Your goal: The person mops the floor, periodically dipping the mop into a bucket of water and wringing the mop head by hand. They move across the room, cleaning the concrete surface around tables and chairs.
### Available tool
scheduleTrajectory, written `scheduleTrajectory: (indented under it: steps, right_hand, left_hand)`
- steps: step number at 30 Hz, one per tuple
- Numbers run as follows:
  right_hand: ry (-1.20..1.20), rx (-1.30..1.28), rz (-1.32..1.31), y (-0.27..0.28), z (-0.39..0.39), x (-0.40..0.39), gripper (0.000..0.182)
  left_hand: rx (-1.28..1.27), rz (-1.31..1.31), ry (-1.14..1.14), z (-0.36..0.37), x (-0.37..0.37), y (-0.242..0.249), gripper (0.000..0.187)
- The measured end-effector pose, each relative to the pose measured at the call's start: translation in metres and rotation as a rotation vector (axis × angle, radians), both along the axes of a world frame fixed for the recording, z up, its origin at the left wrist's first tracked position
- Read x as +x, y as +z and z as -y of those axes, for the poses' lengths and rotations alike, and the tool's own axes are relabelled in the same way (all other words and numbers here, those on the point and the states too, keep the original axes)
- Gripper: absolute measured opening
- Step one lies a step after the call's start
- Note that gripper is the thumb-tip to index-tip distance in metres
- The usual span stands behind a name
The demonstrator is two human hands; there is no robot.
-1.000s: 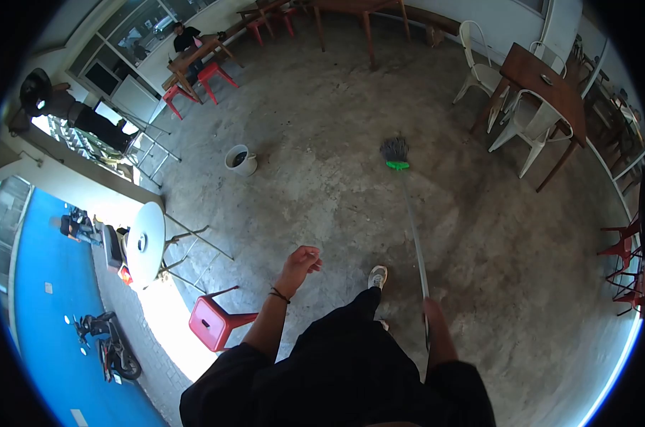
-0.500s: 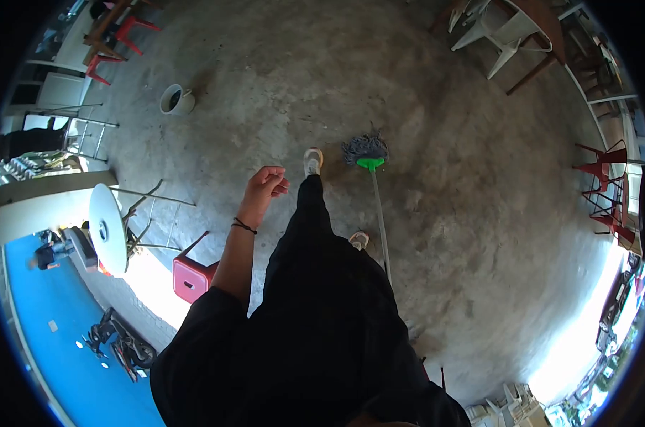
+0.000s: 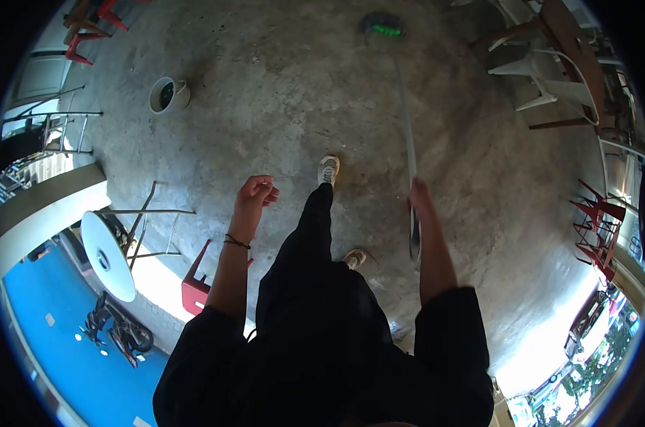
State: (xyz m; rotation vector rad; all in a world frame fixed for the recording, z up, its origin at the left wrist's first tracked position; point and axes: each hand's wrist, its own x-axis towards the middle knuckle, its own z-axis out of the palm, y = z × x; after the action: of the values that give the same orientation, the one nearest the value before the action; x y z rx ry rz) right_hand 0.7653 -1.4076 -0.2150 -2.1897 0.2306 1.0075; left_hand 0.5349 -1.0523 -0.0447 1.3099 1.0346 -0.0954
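Note:
My right hand (image 3: pixel 423 201) is wrapped round the pale handle of a mop (image 3: pixel 407 128), near its upper end. The handle runs away from me across the concrete floor to a dark mop head with a green clamp (image 3: pixel 387 30), blurred at the far side. My left hand (image 3: pixel 254 201), a dark band at its wrist, hangs in the air with loosely curled fingers and nothing in them. Below it to the left is a red stool (image 3: pixel 195 294). My feet are apart, in light shoes (image 3: pixel 328 171).
A white bucket (image 3: pixel 160 105) with dark contents stands ahead to the left. At left are a round table (image 3: pixel 109 256) tipped on its side and a wall ledge (image 3: pixel 48 210). White chairs (image 3: pixel 532 67) and a brown table (image 3: pixel 575 57) stand far right; red chairs (image 3: pixel 596 213) are at right.
The mop head has gone from near my feet to farther ahead. My right hand has come into view on the handle. My left hand stays curled, slightly lower and further left.

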Motion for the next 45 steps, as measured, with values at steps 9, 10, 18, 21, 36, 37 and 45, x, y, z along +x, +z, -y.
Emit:
scheduleTrajectory:
  steps: [9,10,18,21,36,37,45]
  right_hand:
    - [-0.140,0.004,-0.120,0.001,-0.193,0.088,0.052]
    - [-0.117,-0.008,-0.114,-0.006,-0.181,0.067,0.052]
    - [0.074,-0.318,-0.015,0.009,0.058,-0.251,0.066]
    - [0.067,-0.454,-0.203,0.068,0.150,-0.403,0.068]
    - [0.074,-0.647,-0.254,0.148,0.158,-0.434,0.060]
    - [0.094,-0.625,-0.253,0.125,0.135,-0.398,0.061]
    - [0.209,-0.203,-0.132,0.006,-0.191,0.010,0.067]
  left_hand:
    - [0.100,-0.054,0.085,-0.051,-0.024,0.028,0.031]
    - [0.099,-0.048,0.073,-0.050,-0.026,0.029,0.031]
    - [0.094,0.087,-0.079,-0.011,-0.055,0.045,0.028]
    - [0.082,0.123,-0.151,0.005,-0.078,0.048,0.030]
    - [-0.067,0.073,-0.115,-0.006,-0.064,0.003,0.024]
    - [-0.071,0.074,-0.112,-0.017,-0.052,-0.002,0.024]
    - [-0.056,-0.024,0.014,-0.137,0.041,-0.013,0.027]
